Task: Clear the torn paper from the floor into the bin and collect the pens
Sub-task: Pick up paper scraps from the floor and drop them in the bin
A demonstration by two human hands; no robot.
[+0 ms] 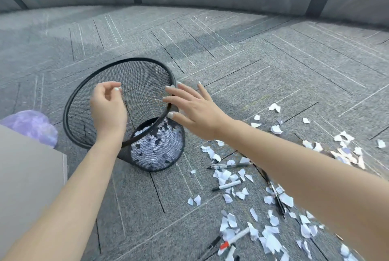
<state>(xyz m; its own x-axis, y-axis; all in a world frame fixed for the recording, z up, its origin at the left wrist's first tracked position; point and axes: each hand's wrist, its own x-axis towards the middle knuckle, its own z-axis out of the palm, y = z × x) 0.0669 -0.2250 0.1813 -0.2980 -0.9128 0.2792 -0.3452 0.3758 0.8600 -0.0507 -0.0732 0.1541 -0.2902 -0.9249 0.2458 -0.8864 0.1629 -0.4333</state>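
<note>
Bin (88,100) as landmark: torn paper (227,176) and pens (226,186) are scattered to its right, nearer the spread, empty right hand (195,111); the left hand (107,109) is loosely curled, empty, over the rim.

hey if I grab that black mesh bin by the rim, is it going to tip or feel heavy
Probably light: the mesh bin is thin wire netting holding only paper scraps. It may tip easily, since its base is far narrower than the rim and it looks tilted. The right hand by the rim could steady it.
</note>
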